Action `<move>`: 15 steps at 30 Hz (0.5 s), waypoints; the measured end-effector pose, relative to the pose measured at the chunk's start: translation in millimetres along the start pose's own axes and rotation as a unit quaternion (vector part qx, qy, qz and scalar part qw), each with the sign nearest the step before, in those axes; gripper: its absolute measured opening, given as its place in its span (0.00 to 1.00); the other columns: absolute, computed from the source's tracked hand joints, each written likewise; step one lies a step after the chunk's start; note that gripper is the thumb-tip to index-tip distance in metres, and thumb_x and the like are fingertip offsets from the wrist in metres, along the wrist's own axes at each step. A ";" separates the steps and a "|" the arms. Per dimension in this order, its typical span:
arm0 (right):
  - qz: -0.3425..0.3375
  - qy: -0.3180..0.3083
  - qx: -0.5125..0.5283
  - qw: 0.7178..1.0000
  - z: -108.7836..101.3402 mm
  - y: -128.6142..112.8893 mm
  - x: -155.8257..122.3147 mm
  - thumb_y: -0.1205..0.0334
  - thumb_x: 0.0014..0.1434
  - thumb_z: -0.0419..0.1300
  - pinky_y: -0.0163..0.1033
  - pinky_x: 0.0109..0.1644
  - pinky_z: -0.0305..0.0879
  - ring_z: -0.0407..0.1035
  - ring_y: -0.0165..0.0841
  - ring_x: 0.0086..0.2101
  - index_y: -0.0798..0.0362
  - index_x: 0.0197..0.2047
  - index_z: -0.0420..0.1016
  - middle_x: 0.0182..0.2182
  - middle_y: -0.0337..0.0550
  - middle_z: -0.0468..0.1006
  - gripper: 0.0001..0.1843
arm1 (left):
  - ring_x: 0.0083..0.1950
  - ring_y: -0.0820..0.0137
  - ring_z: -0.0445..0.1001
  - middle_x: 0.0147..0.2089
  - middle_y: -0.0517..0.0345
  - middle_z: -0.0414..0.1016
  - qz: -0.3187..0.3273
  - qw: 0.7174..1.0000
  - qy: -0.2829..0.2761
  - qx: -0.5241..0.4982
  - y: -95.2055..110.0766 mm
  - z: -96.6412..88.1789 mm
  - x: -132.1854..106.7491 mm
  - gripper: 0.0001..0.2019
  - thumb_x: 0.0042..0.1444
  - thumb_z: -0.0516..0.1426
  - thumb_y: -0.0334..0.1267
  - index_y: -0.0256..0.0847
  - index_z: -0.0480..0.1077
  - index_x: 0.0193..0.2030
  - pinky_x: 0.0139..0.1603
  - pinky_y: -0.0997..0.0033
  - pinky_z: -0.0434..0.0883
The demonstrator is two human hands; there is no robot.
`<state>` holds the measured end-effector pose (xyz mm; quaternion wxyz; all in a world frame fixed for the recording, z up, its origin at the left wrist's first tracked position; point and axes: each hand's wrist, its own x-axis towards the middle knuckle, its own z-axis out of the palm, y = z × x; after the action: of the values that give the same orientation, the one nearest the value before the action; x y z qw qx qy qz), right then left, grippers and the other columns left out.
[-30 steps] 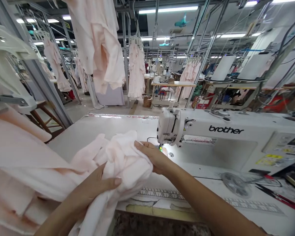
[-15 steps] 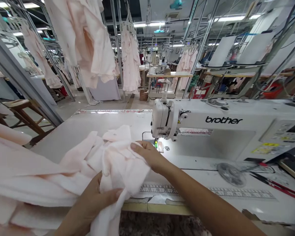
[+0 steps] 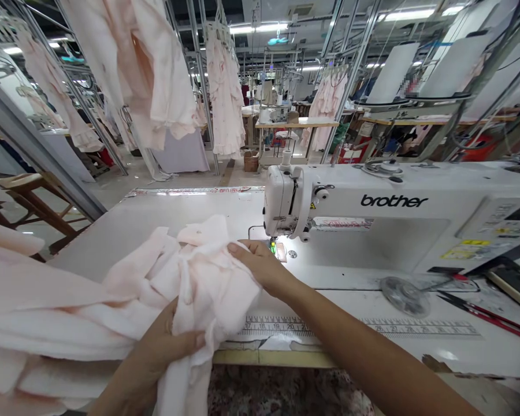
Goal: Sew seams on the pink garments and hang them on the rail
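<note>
Slightly higher in view than in the earlier frame stood one sewing machine [image 3: 372,211], right of the fingers. Two hands kept their hold: the left hand [image 3: 162,344] had its fingers clamped on pale pink cloth [image 3: 216,283], the right hand [image 3: 266,268] was pinching its edge. This cloth lay between the fingers and left of them, where the border cut it off; its pieces I could not count. Most left fingertips were hidden behind it.

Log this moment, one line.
left hand: grips pale pink cloth | right hand: grips same cloth | sewing machine: right of cloth
</note>
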<state>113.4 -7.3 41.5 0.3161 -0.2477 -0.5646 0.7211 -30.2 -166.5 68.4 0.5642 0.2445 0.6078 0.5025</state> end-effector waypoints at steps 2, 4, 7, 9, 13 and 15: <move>-0.002 0.002 -0.003 1.000 -0.6 2.2 0.9 0.37 0.53 0.64 0.30 0.23 0.47 0.55 0.24 0.20 0.55 0.27 0.68 0.21 0.34 0.66 0.27 | 0.31 0.60 0.80 0.31 0.55 0.81 -0.021 0.999 0.012 -0.030 0.2 0.1 0.2 0.38 0.30 0.73 0.37 0.38 0.72 0.54 0.33 0.70 0.76; -0.006 0.003 -0.004 1.000 -0.7 4.0 1.2 0.36 0.54 0.64 0.30 0.23 0.47 0.54 0.24 0.20 0.55 0.27 0.67 0.21 0.34 0.65 0.27 | 0.34 0.60 0.80 0.34 0.54 0.82 -0.027 0.996 0.015 -0.078 1.5 3.9 -0.5 0.39 0.34 0.73 0.40 0.40 0.71 0.57 0.35 0.69 0.77; -0.010 0.004 -0.005 1.000 0.1 5.0 1.0 0.36 0.54 0.63 0.30 0.23 0.47 0.54 0.24 0.21 0.55 0.27 0.67 0.20 0.33 0.64 0.28 | 0.44 0.55 0.80 0.43 0.51 0.82 -0.012 0.991 -0.003 -0.134 4.1 14.4 -1.9 0.41 0.38 0.71 0.48 0.41 0.68 0.61 0.44 0.64 0.77; -0.010 0.006 -0.009 1.000 1.0 4.7 0.7 0.36 0.54 0.63 0.30 0.24 0.47 0.54 0.24 0.21 0.55 0.27 0.67 0.20 0.33 0.64 0.28 | 0.48 0.53 0.79 0.46 0.49 0.81 0.009 0.993 -0.022 -0.114 5.3 20.3 -2.3 0.41 0.37 0.72 0.44 0.39 0.68 0.61 0.49 0.62 0.76; -0.002 0.017 -0.017 1.000 2.1 3.3 1.4 0.35 0.51 0.64 0.31 0.24 0.48 0.55 0.25 0.22 0.55 0.28 0.69 0.21 0.34 0.65 0.28 | 0.48 0.51 0.78 0.45 0.50 0.81 0.026 0.998 -0.019 -0.056 5.2 21.2 -1.8 0.38 0.36 0.70 0.37 0.37 0.70 0.58 0.49 0.60 0.75; 0.003 0.025 -0.021 0.999 2.0 3.2 2.5 0.35 0.50 0.65 0.31 0.25 0.48 0.55 0.25 0.21 0.55 0.27 0.69 0.20 0.34 0.65 0.29 | 0.45 0.52 0.79 0.42 0.51 0.81 0.021 0.999 -0.005 -0.047 4.1 18.7 -1.5 0.36 0.37 0.69 0.36 0.38 0.70 0.58 0.44 0.61 0.76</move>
<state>109.7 -7.3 38.9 0.3226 -0.2739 -0.5704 0.7040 -13.5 -160.0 75.4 0.5672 0.2329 0.5754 0.5413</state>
